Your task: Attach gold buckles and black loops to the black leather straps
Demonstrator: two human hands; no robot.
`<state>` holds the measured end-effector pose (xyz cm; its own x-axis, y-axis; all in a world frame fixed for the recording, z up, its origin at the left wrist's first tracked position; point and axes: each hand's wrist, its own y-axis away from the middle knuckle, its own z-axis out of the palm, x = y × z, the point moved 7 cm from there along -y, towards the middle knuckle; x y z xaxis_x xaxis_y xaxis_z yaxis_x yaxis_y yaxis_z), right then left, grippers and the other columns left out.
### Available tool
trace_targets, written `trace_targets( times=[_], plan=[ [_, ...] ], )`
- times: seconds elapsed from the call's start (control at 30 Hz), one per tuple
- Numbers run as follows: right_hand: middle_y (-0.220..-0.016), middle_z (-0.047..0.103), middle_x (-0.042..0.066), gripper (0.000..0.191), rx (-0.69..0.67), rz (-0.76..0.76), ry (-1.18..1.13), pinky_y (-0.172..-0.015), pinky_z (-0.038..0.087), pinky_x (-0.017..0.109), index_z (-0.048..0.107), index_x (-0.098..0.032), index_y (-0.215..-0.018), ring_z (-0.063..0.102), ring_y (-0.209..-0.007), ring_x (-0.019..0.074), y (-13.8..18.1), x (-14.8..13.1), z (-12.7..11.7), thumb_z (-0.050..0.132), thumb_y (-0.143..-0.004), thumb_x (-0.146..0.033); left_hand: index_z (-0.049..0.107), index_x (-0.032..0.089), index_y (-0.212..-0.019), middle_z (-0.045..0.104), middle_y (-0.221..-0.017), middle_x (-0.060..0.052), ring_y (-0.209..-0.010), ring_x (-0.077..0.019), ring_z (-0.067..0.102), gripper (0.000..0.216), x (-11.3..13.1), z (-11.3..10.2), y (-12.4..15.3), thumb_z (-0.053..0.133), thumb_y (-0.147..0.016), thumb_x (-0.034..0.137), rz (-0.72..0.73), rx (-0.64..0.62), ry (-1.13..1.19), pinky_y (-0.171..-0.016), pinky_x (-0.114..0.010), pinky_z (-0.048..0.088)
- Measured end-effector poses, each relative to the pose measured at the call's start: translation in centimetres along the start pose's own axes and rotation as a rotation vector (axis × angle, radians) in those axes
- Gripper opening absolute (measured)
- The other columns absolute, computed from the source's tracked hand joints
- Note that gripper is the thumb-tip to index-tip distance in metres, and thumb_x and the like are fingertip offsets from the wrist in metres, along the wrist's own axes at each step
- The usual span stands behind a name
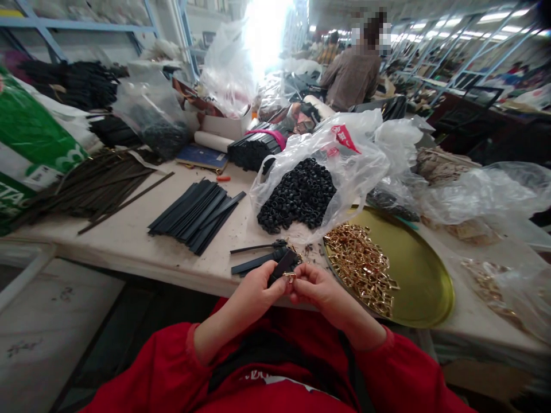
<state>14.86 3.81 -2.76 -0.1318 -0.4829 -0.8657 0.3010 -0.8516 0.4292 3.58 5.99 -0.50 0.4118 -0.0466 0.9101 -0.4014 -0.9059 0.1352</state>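
Close to the table's front edge, my left hand (260, 287) is closed on a black strap (282, 267), which tilts up between its thumb and fingers. A small gold buckle (290, 276) sits at the strap's near end. My right hand (316, 285) pinches at that buckle, its fingertips almost meeting the left thumb; they partly hide the buckle. Just beyond my hands lie a few black straps with gold buckles (267, 255). Left of them is a fanned stack of flat black strips (193, 215).
A gold round tray (424, 281) with a heap of gold buckles (364, 267) stands at right. Behind my hands, an opened plastic bag (361, 155) holds small black loops (297, 195). Brown strips (99, 183) lie at left. A person (353, 74) is farther back.
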Motion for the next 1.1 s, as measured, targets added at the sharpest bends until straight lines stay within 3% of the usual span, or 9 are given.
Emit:
trace_targets(
  times=[0.1,0.23,0.33,0.43,0.57,0.77,0.87,0.97,1.1],
  plan=[
    [-0.072,0.060,-0.004,0.036,-0.069,-0.005,-0.104,-0.063,0.044,0.023,0.049,-0.020,-0.093,0.055,-0.061,0.0085,-0.1,1.1,0.7,0.069,-0.064,-0.027,0.054,0.016,-0.081,0.058,-0.074,0.001,-0.066,-0.0134,0.049,0.022,-0.3,-0.3,0.3,0.046,-0.080,0.036,-0.021,0.015,-0.069,-0.060,-0.023,0.037],
    [-0.073,0.059,-0.003,0.031,0.076,-0.194,0.141,-0.064,0.045,0.026,0.051,-0.022,-0.092,0.056,-0.067,0.0122,-0.1,1.2,-0.2,0.067,-0.066,-0.026,0.057,0.014,-0.082,0.058,-0.071,0.000,-0.066,-0.0150,0.050,0.023,-0.9,0.3,0.5,0.046,-0.079,0.034,-0.072,-0.047,-0.082,-0.057,-0.023,0.036],
    [-0.087,0.061,0.000,0.030,0.098,-0.293,0.133,-0.074,0.046,0.029,0.054,-0.023,-0.094,0.058,-0.081,0.0148,0.1,1.2,-0.1,0.066,-0.067,-0.026,0.058,0.013,-0.088,0.060,-0.075,-0.001,-0.067,-0.0156,0.051,0.027,-1.3,1.0,0.5,0.044,-0.080,0.034,-0.085,-0.115,0.001,-0.056,-0.023,0.037],
    [-0.087,0.063,-0.001,0.037,0.050,-0.244,-0.020,-0.075,0.046,0.029,0.054,-0.025,-0.099,0.059,-0.080,0.0137,0.2,1.7,0.1,0.070,-0.065,-0.028,0.058,0.014,-0.089,0.061,-0.078,-0.002,-0.070,-0.0163,0.052,0.026,-1.4,1.0,0.4,0.044,-0.080,0.034,-0.072,-0.115,0.000,-0.058,-0.024,0.038],
    [-0.069,0.062,-0.004,0.026,0.107,-0.175,-0.082,-0.063,0.045,0.024,0.061,-0.020,-0.084,0.056,-0.063,0.0099,0.0,2.0,-0.4,0.072,-0.064,-0.030,0.056,0.014,-0.082,0.059,-0.075,-0.001,-0.070,-0.0158,0.051,0.022,-1.4,0.7,0.3,0.044,-0.081,0.033,-0.044,-0.060,-0.108,-0.061,-0.024,0.038],
    [-0.065,0.060,-0.006,0.025,0.241,-0.110,-0.408,-0.054,0.045,0.018,0.061,-0.018,-0.077,0.053,-0.054,0.0050,-0.1,2.3,-1.7,0.077,-0.059,-0.025,0.051,0.017,-0.075,0.051,-0.060,0.002,-0.057,-0.0131,0.048,0.032,-0.8,0.8,1.3,0.030,-0.088,0.037,-0.071,-0.148,-0.116,-0.053,-0.022,0.036],
    [-0.068,0.060,-0.006,0.030,0.250,-0.035,-0.601,-0.055,0.046,0.016,0.060,-0.019,-0.080,0.054,-0.054,0.0034,0.1,3.0,-1.2,0.079,-0.056,-0.023,0.056,0.017,-0.086,0.060,-0.074,-0.002,-0.071,-0.0162,0.054,0.027,0.1,0.9,1.7,0.033,-0.087,0.031,-0.009,-0.212,-0.129,-0.065,-0.024,0.040],
    [-0.065,0.060,-0.005,0.029,0.181,-0.019,-0.592,-0.052,0.045,0.015,0.058,-0.017,-0.076,0.053,-0.051,0.0034,0.3,3.5,0.2,0.078,-0.058,-0.025,0.058,0.018,-0.094,0.063,-0.091,-0.004,-0.086,-0.0181,0.056,0.026,0.7,1.4,1.8,0.035,-0.087,0.029,0.050,-0.262,-0.114,-0.077,-0.025,0.040],
    [-0.059,0.058,-0.006,0.025,0.227,-0.162,-0.476,-0.049,0.043,0.017,0.054,-0.017,-0.071,0.051,-0.047,0.0044,0.7,3.1,0.3,0.075,-0.063,-0.026,0.057,0.017,-0.084,0.062,-0.083,-0.005,-0.078,-0.0181,0.055,0.026,0.2,2.1,1.4,0.035,-0.086,0.031,0.012,-0.278,-0.136,-0.073,-0.026,0.041]
  ],
)
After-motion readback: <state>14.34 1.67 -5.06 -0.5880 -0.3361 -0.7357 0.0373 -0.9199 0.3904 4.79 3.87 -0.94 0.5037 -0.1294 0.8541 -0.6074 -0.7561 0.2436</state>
